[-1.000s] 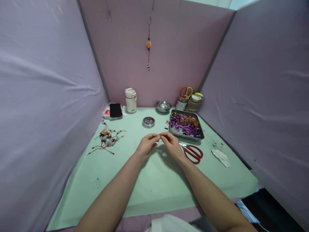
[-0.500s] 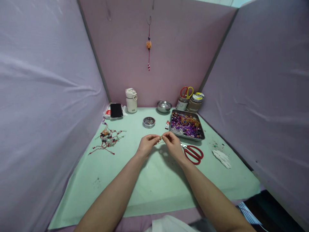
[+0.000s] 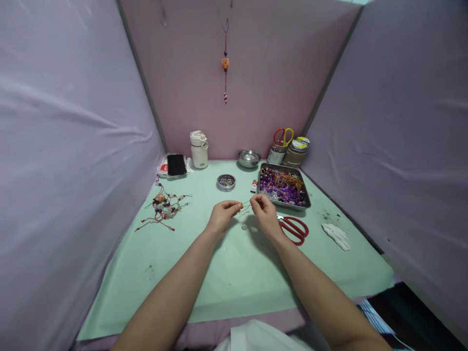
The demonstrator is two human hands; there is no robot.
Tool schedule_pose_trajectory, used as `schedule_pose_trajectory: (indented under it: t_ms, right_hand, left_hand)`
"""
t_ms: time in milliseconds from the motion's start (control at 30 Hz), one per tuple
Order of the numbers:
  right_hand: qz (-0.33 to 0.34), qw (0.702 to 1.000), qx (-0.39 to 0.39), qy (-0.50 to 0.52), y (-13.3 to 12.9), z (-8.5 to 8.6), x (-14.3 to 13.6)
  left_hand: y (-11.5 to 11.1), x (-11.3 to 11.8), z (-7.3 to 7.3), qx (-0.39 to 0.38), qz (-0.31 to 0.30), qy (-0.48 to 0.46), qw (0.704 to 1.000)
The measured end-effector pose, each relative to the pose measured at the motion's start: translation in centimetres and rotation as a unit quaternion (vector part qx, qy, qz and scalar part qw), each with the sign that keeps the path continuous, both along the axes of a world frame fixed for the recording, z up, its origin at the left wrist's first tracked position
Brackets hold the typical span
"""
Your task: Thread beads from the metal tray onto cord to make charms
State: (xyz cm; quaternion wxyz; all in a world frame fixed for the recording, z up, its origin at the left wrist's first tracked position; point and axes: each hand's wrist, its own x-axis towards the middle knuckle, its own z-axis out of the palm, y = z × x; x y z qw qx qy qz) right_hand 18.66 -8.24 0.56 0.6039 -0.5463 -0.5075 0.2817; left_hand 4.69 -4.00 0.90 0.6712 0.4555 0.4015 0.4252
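Note:
A thin cord [image 3: 246,204] runs between my two hands above the middle of the table. My left hand [image 3: 224,215] pinches it between thumb and forefinger. On the other side, my right hand [image 3: 263,213] is closed on the cord's other part, with the fingertips pressed together. A loose end of cord hangs between the hands. Below them on the cloth lies a small clear piece [image 3: 243,226], too small to name. Red-handled scissors [image 3: 298,229] lie just right of my right wrist, their blades partly hidden by it.
A metal tray [image 3: 309,204] of beads and cords stands behind my right hand. A round dish [image 3: 226,183], a steel bowl [image 3: 249,159], a white bottle [image 3: 199,151] and jars are farther back. Beaded strings [image 3: 164,207] lie left; a white glove-like cloth [image 3: 336,236] lies right.
My hands have moved apart, my right hand shifting slightly right, so a stretch of cord now shows between them. The small clear piece below shows more plainly. The view has tilted down slightly.

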Motion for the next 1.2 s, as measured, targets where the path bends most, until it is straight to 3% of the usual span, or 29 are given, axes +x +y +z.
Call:
schedule_pose_trajectory:
  t_ms: [333,567,733,1200]
  right_hand:
    - [-0.030,1.000,0.000,-0.010,0.19,-0.33,0.25]
    - [-0.005,1.000,-0.009,0.018,0.50,-0.65,0.51]
    - [-0.018,1.000,-0.019,0.011,0.48,-0.45,0.50]
    - [0.030,0.999,-0.017,0.010,0.46,-0.56,0.12]
  left_hand:
    - [0.11,-0.19,0.29,-0.018,0.000,-0.026,0.999]
    - [0.26,-0.64,0.35,-0.085,-0.089,-0.056,0.991]
    - [0.37,-0.65,0.19,-0.130,-0.094,-0.075,0.984]
    - [0.35,-0.50,0.12,-0.115,-0.102,-0.064,0.986]
